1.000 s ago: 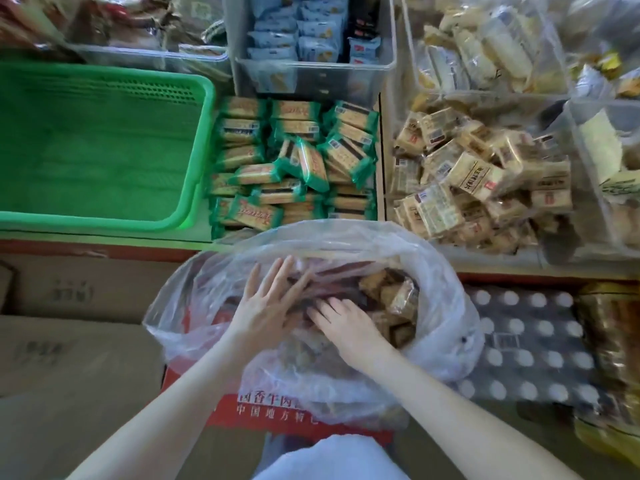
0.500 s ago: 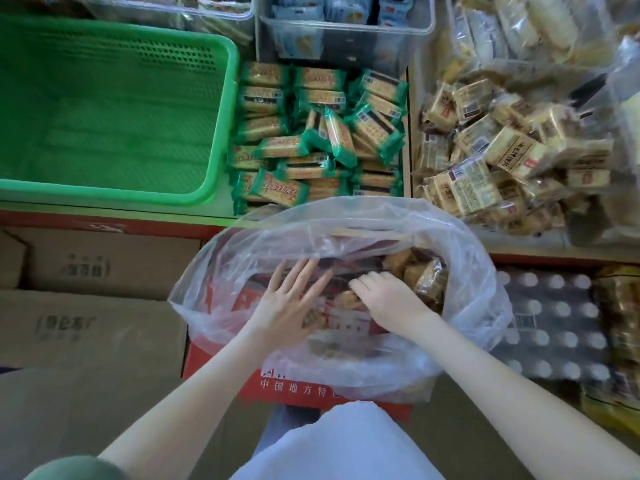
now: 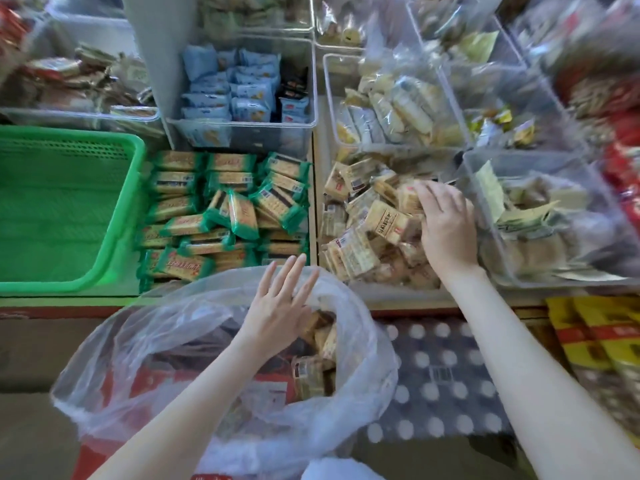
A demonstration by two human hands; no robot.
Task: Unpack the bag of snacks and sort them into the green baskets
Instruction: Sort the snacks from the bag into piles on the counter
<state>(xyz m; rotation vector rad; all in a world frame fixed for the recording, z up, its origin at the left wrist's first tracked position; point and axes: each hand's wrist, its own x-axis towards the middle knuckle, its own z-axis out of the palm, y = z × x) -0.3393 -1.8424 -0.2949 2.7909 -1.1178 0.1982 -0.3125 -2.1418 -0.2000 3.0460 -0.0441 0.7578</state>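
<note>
Green plastic mesh forms the basket (image 3: 62, 209) at the far left of the bench (image 3: 398, 299). Just right of it lies a heap of green-wrapped biscuit packets (image 3: 225, 209). Farther off behind them, a clear bin (image 3: 270, 138) holds pale blue packets (image 3: 242, 91).

Near the middle, in front of the bench, the clear plastic bag (image 3: 156, 341) stands with its mouth open on a red printed carton (image 3: 104, 455). Bagged cracker packets (image 3: 308, 375) show inside it, towards its right side. The left hand (image 3: 277, 306) is over the far rim of the bag's mouth, palm down. Its fingers (image 3: 294, 271) are straight and spread apart, holding nothing, with the tips reaching the near edge of the green-wrapped heap.

Right of a thin tan divider (image 3: 313, 202) sits a loose pile of beige packets (image 3: 363, 220). The right hand (image 3: 446, 223) lies palm down on the right side of this pile, its fingers bent onto the packets. I cannot tell whether they are clamped on one. Just right of that hand is a clear tub (image 3: 519, 155) of pale wrapped snacks.

Nearer, beside the right forearm, lies a polka-dot pack (image 3: 433, 375). Yellow-and-red packets (image 3: 595, 334) sit at the right edge.
</note>
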